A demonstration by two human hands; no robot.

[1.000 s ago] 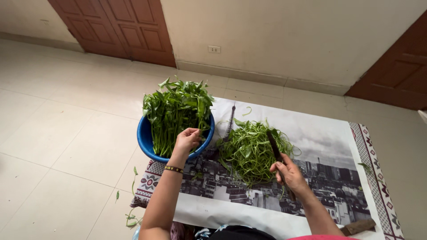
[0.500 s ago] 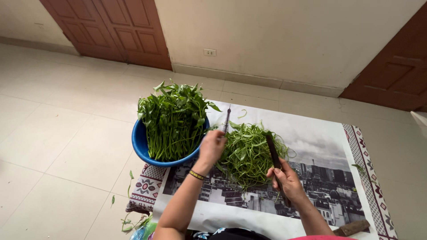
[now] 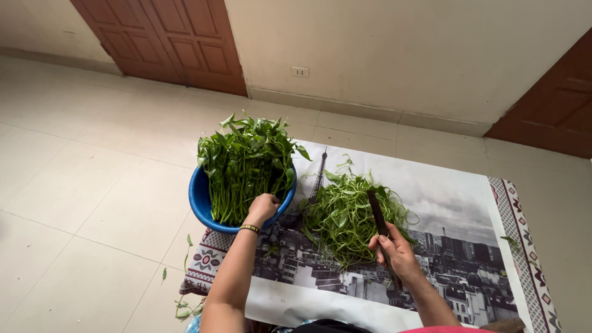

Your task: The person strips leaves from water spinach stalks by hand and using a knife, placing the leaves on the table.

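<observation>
left hand (image 3: pixel 264 208) grips stalks in the blue bowl (image 3: pixel 198 197) — right hand (image 3: pixel 394 248) clenches a dark knife (image 3: pixel 377 213).

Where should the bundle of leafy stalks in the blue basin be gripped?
Probably by the bare lower stems of the leafy stalks, from the near rim of the blue basin, where the left hand reaches: cut ends point that way, leaves fan out beyond.

Blue basin (image 3: pixel 198 200) of deep green leafy stalks (image 3: pixel 243 166) at the left hand (image 3: pixel 264 206), pale green shreds (image 3: pixel 345 216) beside the right hand (image 3: pixel 394 250), black-and-white cityscape mat (image 3: pixel 456 203), dark blade (image 3: pixel 377 213).
</observation>
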